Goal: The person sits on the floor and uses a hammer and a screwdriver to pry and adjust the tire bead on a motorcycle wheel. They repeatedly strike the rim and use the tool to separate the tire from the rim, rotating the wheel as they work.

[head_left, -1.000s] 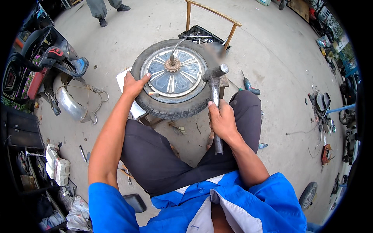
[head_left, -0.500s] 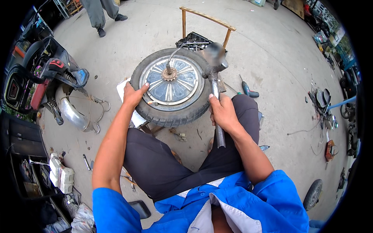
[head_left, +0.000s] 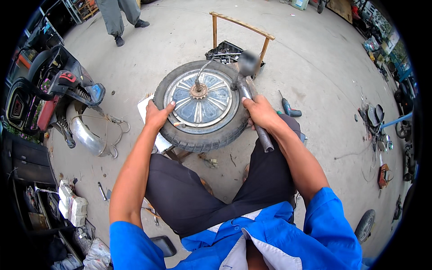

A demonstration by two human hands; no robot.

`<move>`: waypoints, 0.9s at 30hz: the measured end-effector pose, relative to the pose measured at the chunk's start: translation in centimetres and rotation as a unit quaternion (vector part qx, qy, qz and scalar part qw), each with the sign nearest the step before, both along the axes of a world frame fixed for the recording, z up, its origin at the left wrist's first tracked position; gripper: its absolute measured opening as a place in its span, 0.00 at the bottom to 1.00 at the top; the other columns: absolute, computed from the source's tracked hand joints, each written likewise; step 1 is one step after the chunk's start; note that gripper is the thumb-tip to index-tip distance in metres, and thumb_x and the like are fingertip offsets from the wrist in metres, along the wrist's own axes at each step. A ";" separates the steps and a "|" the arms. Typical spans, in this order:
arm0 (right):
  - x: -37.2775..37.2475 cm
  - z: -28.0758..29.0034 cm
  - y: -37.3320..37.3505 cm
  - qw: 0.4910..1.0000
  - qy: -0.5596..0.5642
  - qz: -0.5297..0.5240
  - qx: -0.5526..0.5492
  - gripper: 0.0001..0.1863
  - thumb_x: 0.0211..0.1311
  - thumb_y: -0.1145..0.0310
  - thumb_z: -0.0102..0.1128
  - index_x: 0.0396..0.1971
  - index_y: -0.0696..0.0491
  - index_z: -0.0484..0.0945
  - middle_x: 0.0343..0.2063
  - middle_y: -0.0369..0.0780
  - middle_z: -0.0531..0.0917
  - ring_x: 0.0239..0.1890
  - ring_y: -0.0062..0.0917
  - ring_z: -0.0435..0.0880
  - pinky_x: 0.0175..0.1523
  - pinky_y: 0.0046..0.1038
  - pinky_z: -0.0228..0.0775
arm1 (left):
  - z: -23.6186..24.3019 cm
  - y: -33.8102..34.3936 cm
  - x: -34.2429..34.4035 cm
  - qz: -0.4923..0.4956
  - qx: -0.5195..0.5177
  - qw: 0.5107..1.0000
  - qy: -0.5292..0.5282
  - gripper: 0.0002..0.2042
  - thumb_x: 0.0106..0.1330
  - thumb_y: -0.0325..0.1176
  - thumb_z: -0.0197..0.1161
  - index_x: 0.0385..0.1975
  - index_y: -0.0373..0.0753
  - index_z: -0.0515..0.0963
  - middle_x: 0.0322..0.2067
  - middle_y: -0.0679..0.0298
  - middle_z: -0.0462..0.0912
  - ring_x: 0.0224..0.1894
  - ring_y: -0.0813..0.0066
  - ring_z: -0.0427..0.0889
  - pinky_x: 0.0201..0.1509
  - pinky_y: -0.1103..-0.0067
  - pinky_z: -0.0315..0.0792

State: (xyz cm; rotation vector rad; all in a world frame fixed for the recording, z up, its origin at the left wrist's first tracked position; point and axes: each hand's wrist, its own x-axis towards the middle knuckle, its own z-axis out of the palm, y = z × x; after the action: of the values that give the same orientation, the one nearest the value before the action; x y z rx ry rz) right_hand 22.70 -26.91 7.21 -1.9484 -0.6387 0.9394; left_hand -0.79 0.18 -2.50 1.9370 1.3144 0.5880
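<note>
In front of my knees a spoked hub wheel (head_left: 213, 108) with a black tyre lies flat, its sprocket and axle facing up and a cable rising from the axle. My left hand (head_left: 158, 116) grips the tyre's left side, thumb on top near the rim. My right hand (head_left: 261, 111) is wrapped around the steel-tube handle of a hammer-like tool (head_left: 265, 139), just right of the tyre. The tool's head is blurred, at the wheel's far right edge; whether it touches the tyre I cannot tell. What props the wheel up is mostly hidden beneath it.
Behind the wheel stands a black tool crate (head_left: 225, 48) beside a wooden frame (head_left: 240, 22). A green cordless drill (head_left: 290, 108) lies to the right. A partly dismantled scooter (head_left: 58, 90) is at left, cabinets (head_left: 27, 159) below it. Another person's legs (head_left: 118, 20) stand at the far left.
My right hand has tilted the tool: its lower handle end has swung up and to the right, and my right elbow has moved outward. The left hand keeps its grip on the wheel.
</note>
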 end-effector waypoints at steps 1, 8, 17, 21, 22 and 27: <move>0.2 -0.2 0.1 0.999 0.000 -0.002 0.043 0.22 0.73 0.57 0.51 0.30 0.63 0.70 0.19 0.37 0.72 0.16 0.22 0.74 0.17 0.29 0.68 | -0.4 0.5 0.2 0.013 -0.006 1.000 -0.003 0.37 0.56 0.46 0.76 0.58 0.25 0.69 0.52 0.46 0.81 0.52 0.58 0.82 0.58 0.69 0.75; 0.7 -1.8 1.4 0.999 -0.043 0.023 -0.017 0.22 0.73 0.56 0.51 0.28 0.62 0.70 0.18 0.37 0.72 0.15 0.22 0.73 0.16 0.30 0.67 | 0.4 0.4 0.5 -0.013 -0.067 0.998 0.018 0.54 0.51 0.58 0.76 0.68 0.22 0.57 0.64 0.39 0.66 0.66 0.47 0.69 0.68 0.65 0.66; 1.8 -0.3 2.3 0.999 -0.018 0.030 -0.002 0.21 0.73 0.56 0.51 0.28 0.60 0.71 0.19 0.36 0.73 0.16 0.20 0.74 0.16 0.27 0.68 | 0.8 0.2 0.0 -0.015 -0.066 0.998 0.015 0.53 0.50 0.57 0.76 0.66 0.23 0.58 0.62 0.38 0.67 0.66 0.47 0.69 0.68 0.65 0.66; 3.7 0.4 3.0 0.998 -0.025 0.050 0.033 0.21 0.73 0.56 0.51 0.28 0.59 0.71 0.19 0.36 0.73 0.15 0.20 0.72 0.16 0.27 0.67 | 0.7 0.2 -0.1 -0.017 -0.062 0.998 0.007 0.53 0.50 0.57 0.77 0.65 0.23 0.59 0.62 0.39 0.67 0.65 0.47 0.70 0.68 0.64 0.66; 3.5 1.2 3.3 0.997 -0.037 0.051 0.046 0.20 0.73 0.56 0.51 0.28 0.59 0.70 0.19 0.36 0.73 0.15 0.20 0.72 0.16 0.27 0.67 | 0.6 0.3 -0.3 -0.013 -0.062 0.998 0.005 0.53 0.50 0.57 0.77 0.65 0.22 0.59 0.62 0.39 0.67 0.65 0.47 0.70 0.68 0.64 0.66; 3.6 0.6 6.1 0.987 -0.112 0.013 0.119 0.24 0.74 0.60 0.50 0.20 0.62 0.72 0.13 0.39 0.74 0.11 0.27 0.74 0.16 0.33 0.68 | 0.5 0.2 -0.2 -0.006 -0.056 0.998 0.008 0.52 0.50 0.57 0.76 0.65 0.22 0.60 0.62 0.39 0.67 0.65 0.47 0.70 0.68 0.65 0.66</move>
State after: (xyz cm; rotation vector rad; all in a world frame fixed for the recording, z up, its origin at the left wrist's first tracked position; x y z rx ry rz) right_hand 26.26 -20.85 7.83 -1.8465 -0.8665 0.6323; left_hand -1.03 0.33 -2.01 1.8601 1.3179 0.4828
